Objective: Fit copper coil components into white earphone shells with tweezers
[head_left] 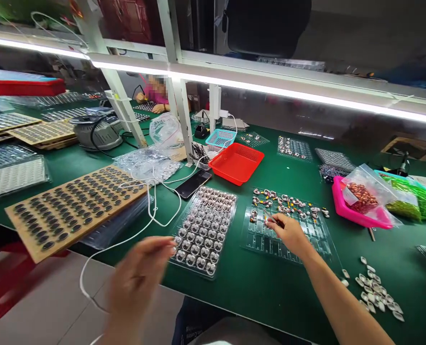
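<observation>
Over the clear plastic tray (288, 235) on the green worktop (263, 282), your right hand (288, 232) is pinching thin tweezers (270, 218). Your blurry left hand's (141, 278) grip is unclear. One bump could scatter loose parts.

A bright tube light (270, 91) glares overhead. The near left hand (137, 282) is motion-blurred. Straight lines bow toward the edges.
</observation>
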The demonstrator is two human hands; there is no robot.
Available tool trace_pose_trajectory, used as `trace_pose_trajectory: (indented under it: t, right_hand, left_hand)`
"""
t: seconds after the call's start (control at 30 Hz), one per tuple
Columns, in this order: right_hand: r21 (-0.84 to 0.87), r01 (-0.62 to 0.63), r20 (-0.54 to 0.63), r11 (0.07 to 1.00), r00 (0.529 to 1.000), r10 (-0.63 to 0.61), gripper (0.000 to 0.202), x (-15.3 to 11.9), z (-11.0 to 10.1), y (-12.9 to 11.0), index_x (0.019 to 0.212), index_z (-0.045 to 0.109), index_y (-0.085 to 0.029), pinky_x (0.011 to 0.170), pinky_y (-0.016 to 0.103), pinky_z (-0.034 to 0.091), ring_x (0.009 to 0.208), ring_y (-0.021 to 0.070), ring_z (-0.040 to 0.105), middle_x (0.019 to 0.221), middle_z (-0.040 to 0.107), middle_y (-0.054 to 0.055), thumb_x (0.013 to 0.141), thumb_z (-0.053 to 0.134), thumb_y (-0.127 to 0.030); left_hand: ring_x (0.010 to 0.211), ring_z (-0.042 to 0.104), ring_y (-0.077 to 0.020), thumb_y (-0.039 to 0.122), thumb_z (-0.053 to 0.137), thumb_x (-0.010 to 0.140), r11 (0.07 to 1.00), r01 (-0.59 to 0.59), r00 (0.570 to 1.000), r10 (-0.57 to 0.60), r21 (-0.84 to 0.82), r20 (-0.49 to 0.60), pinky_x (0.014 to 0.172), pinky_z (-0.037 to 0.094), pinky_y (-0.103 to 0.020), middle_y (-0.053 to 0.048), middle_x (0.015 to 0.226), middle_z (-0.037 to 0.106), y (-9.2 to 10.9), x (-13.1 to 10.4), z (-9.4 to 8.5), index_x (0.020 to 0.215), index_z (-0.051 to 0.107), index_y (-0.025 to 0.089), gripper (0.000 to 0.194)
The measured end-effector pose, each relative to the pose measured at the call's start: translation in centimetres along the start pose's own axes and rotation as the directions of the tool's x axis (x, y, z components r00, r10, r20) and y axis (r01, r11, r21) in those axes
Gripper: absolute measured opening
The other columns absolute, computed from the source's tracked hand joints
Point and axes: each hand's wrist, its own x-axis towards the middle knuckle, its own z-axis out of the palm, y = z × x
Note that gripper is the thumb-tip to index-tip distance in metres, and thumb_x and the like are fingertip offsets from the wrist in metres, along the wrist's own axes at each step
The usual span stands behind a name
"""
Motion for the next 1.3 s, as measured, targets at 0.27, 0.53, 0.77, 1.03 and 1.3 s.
trace_pose_trajectory:
  t: [0.27, 0.53, 0.77, 1.03, 1.3]
  right_hand:
    - [0.671, -0.154, -0.136, 0.725, 0.936, 0.325, 0.034, -12.3, 2.4, -1.7, 0.091, 0.069, -0.018, 0.044, 0.021, 0.040, 0.048, 0.0096, 0.049, 0.067, 0.061, -0.001, 0.083, 0.072, -0.050]
    - [0.900, -0.172, -0.039, 0.400, 0.884, 0.466, 0.030, -16.4, 5.2, -0.3, 0.088, 0.068, -0.017, 0.041, 0.019, 0.035, 0.047, 0.0066, 0.042, 0.068, 0.057, -0.001, 0.083, 0.075, -0.045]
    - [0.849, -0.287, 0.161, 0.444, 0.940, 0.300, 0.034, -16.0, 2.9, 0.3, 0.103, 0.070, -0.018, 0.050, 0.022, 0.045, 0.062, 0.0125, 0.054, 0.082, 0.065, 0.004, 0.082, 0.076, -0.044]
    - [0.544, -0.059, -0.004, 0.837, 0.997, 0.073, 0.014, -16.0, 2.3, -0.6, 0.101, 0.067, -0.022, 0.070, 0.025, 0.049, 0.079, 0.0158, 0.060, 0.090, 0.064, 0.003, 0.098, 0.055, -0.029]
    - [0.610, -0.199, 0.011, 0.767, 0.970, 0.243, 0.025, -16.2, 3.5, -0.9, 0.095, 0.064, -0.020, 0.062, 0.024, 0.048, 0.070, 0.0154, 0.058, 0.082, 0.063, 0.002, 0.098, 0.053, -0.042]
  left_hand:
    - [0.091, 0.069, -0.0209, 0.019, 0.072, 0.083, 0.930, 0.190, 0.691, 0.101, -0.315, 0.716, 0.081, 0.059, -0.032, -0.008, 0.106, 0.072, -1.4, -7.7, 13.9, 0.110, 0.070, 0.023, 0.028]
    - [0.082, 0.070, -0.0205, 0.026, 0.082, 0.075, 0.774, 0.607, 0.449, -0.147, -0.180, 0.881, 0.080, 0.058, -0.032, -0.006, 0.090, 0.074, -2.2, -9.6, 15.1, 0.094, 0.076, 0.019, 0.021]
    - [0.075, 0.068, -0.0185, 0.029, 0.083, 0.072, 0.739, 0.663, 0.392, -0.208, -0.118, 0.896, 0.073, 0.056, -0.029, -0.006, 0.080, 0.073, -1.9, -8.3, 15.0, 0.080, 0.073, 0.016, 0.019]
    - [0.072, 0.066, -0.0161, 0.021, 0.074, 0.077, 0.821, 0.569, 0.427, -0.244, -0.049, 0.871, 0.071, 0.054, -0.027, -0.005, 0.079, 0.072, -1.5, -7.7, 15.1, 0.082, 0.071, 0.016, 0.008]
    - [0.067, 0.066, -0.0150, 0.028, 0.078, 0.077, 0.777, 0.630, 0.419, -0.323, -0.015, 0.849, 0.066, 0.056, -0.026, -0.003, 0.074, 0.071, -1.6, -8.6, 15.2, 0.085, 0.071, 0.017, 0.015]
